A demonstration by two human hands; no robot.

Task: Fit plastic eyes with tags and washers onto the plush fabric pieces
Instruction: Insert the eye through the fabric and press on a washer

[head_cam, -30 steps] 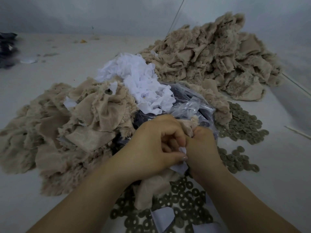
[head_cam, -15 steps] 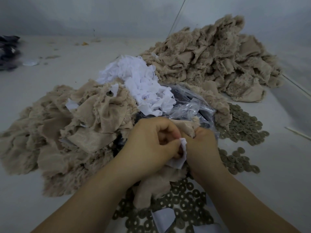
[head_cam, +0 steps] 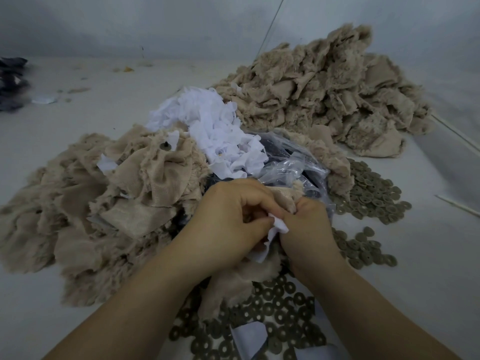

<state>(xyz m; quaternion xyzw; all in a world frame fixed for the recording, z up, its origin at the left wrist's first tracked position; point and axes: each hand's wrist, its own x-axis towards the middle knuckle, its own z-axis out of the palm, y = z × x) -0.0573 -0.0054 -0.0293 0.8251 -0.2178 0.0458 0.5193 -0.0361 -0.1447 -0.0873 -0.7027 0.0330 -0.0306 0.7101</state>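
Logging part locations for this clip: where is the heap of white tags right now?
In the head view the heap of white tags lies at centre, beyond both hands, between the near-left plush pile and the far-right plush pile, spilling onto the clear plastic bag.

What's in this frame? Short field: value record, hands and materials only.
left hand: grips plush piece and white tag
right hand: pinches the same plush piece
plush piece: beige, hangs below both hands
white tag: between the hands
washers: scattered under the wrists, more at right
tag pile: white, behind hands
eye: not visible
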